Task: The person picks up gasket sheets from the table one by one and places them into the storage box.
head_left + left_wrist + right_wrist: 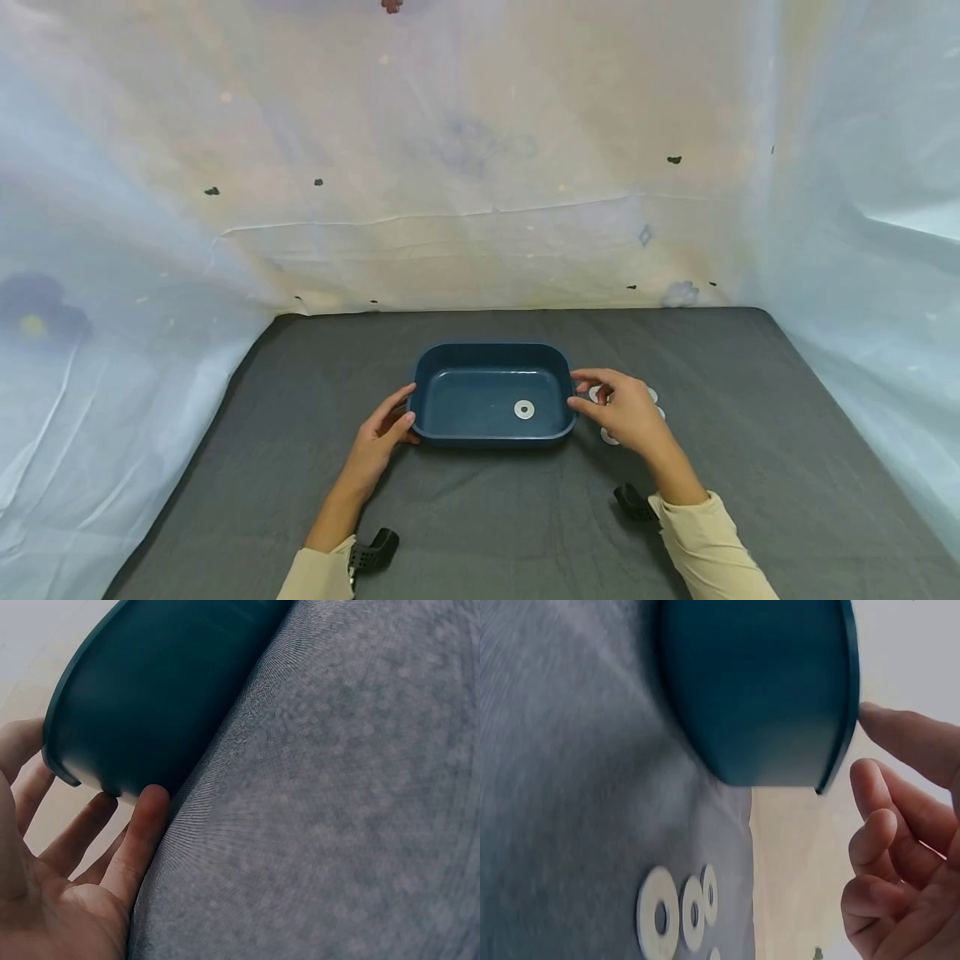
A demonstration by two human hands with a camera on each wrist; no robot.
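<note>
A dark blue rectangular tray (465,408) with rounded corners rests on the grey cloth. Inside it, right of the middle, lies one flat white ring (518,409). My left hand (375,446) is at the tray's left end, thumb by the front corner; in the left wrist view its loosely extended fingertips (154,799) touch the outer wall. At the opposite end is my right hand (633,415), its thumb touching the rim in the right wrist view and the other fingers loosely bent, with nothing between them. Several more white rings (646,926) lie on the cloth beneath that hand, partly hidden by it in the head view.
The grey cloth (480,533) covers the whole table. Pale patterned sheets (480,150) hang behind it and along both sides. A black wrist-worn device (375,552) sticks out from the left sleeve, and another (633,502) from the right sleeve.
</note>
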